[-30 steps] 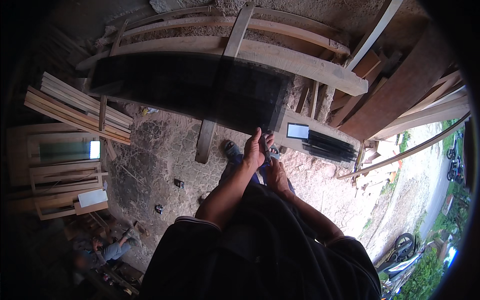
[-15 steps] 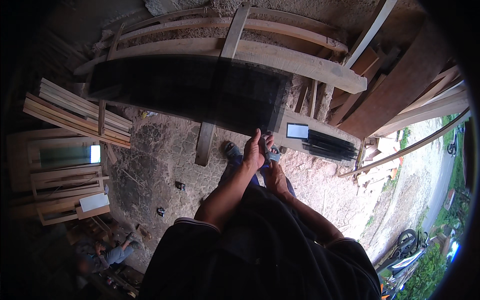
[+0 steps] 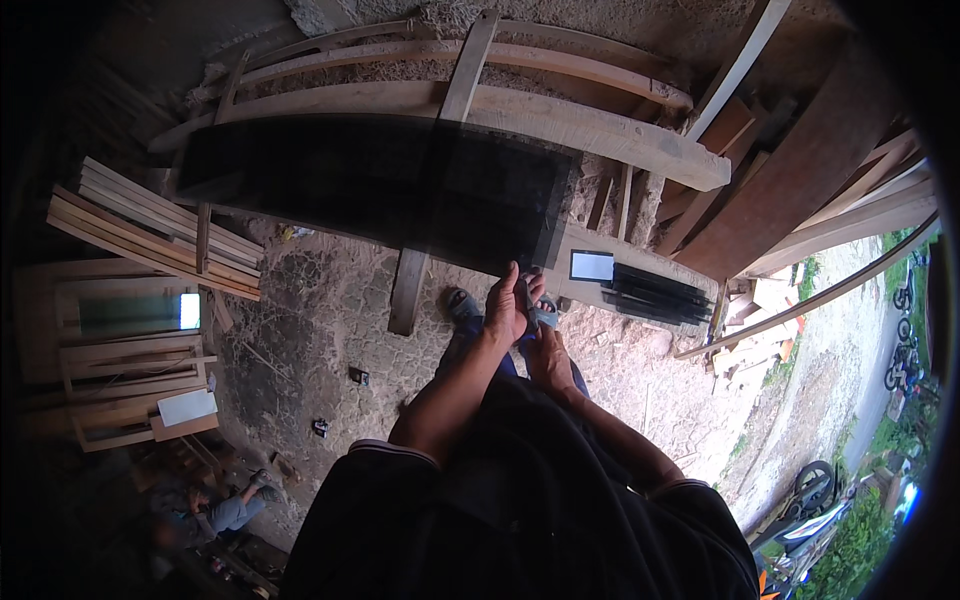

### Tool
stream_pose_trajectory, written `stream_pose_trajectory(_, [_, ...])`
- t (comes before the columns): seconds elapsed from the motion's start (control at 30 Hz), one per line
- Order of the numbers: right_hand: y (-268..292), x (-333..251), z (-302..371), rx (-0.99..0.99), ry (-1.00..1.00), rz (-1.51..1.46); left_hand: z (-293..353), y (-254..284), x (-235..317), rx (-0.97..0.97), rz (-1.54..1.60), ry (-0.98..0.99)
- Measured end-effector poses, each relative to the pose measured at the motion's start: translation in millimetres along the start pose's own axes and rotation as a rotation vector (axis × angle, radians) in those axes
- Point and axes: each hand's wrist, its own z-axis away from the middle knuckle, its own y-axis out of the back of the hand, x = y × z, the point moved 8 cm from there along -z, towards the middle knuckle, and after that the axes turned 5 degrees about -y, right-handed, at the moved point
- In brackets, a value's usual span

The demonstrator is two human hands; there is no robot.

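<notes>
A thin, dark tool (image 3: 530, 308) is between the two hands, in front of the person's tummy. It is long, and its long way runs from 11 o'clock down to 5 o'clock, top end at 11. The left hand (image 3: 506, 308) has a half-open grip, thumb up, tool against its fingers. The right hand (image 3: 549, 360) has its grip curled round the low end. At 10 o'clock, a big black sheet (image 3: 340, 185) lies flat.
</notes>
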Motion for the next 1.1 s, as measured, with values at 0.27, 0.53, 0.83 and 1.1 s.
stream_pose_trajectory(0.27, [14.2, -4.3, 4.7, -0.092, -0.012, -0.001, -5.3, 4.4, -6.3, -0.014, 0.043, 0.011])
stream_pose_trajectory(0.53, [51.0, -13.9, 13.3, -0.131, 0.093, 0.009, -2.3, 2.3, -15.1, 0.001, 0.070, -0.010])
stream_pose_trajectory(0.83, [64.2, 9.2, 8.5, -0.190, 0.155, 0.052, 10.7, 16.0, -17.5, 0.028, -0.007, -0.040])
stream_pose_trajectory(1.1, [64.8, 28.1, 4.9, -0.190, 0.275, 0.075, 28.2, 13.5, -24.3, -0.031, -0.034, 0.014])
